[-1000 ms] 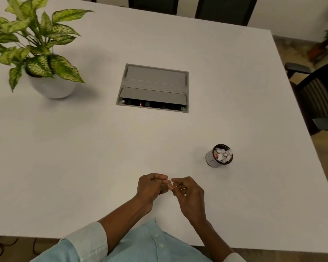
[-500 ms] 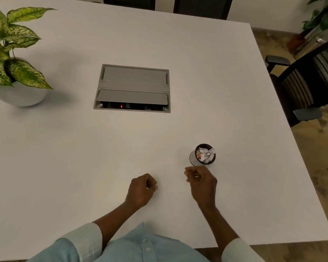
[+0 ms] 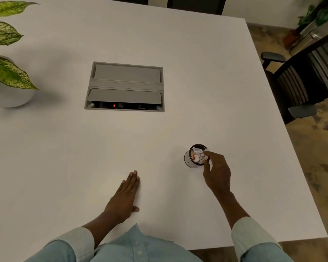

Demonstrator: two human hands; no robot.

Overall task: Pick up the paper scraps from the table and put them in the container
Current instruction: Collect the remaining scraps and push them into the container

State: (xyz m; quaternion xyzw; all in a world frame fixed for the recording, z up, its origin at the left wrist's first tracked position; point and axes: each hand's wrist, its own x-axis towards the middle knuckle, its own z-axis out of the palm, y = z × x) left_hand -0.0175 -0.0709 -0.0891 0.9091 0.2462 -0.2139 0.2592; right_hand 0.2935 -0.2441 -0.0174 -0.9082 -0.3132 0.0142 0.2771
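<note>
Head view: right hand (image 3: 218, 174) fingers hover at the mouth of the container (image 3: 188, 161), toward the bench (image 3: 64, 148)'s near-right corner, heaped with paper scraps (image 3: 197, 156); whether they pinch one to drop is unclear. The left hand (image 3: 124, 197) rests flat, fingers released.

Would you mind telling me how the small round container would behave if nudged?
The container looks small and holds only paper scraps, so it is probably light and may slide or tip easily. If tipped, its round wall would likely let it roll.
</note>
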